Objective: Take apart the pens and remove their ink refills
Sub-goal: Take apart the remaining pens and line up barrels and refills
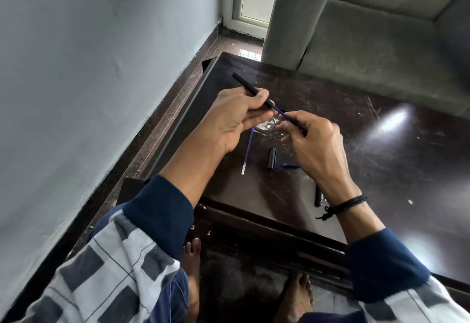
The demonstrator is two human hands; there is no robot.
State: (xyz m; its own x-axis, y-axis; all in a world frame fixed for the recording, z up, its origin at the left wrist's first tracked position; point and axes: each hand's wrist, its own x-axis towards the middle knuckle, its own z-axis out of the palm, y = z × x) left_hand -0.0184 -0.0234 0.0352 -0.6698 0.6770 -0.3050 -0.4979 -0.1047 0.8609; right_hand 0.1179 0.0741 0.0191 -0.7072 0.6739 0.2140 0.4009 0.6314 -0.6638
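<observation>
The middle of the black pen barrel (250, 88) is covered by the thumb and fingers of the left hand (236, 116), so only its two ends show. The fingertips of the right hand (312, 144) are blurred, and the lower end of the blue refill (288, 117) is lost among them. The left hand is clenched round the barrel, whose free end points toward 10 o'clock. The refill emerges from the barrel's near end and runs toward 4 o'clock into a pinch of the right thumb and forefinger. Both are held above the dark table (381, 157). The exposed refill spans the gap between the two hands. On the table at 6 o'clock from the left hand lies a loose refill (247, 153), part blue and part clear. A black cap (271, 158) lies near it at 3 o'clock. A small blue piece (290, 165) beside the cap is partly hidden by the right hand and cannot be identified. A black pen part (318, 198) is half covered by the right wrist, which wears a black cord band (348, 204). A grey sofa (381, 42) stands at 12 o'clock beyond the table.
</observation>
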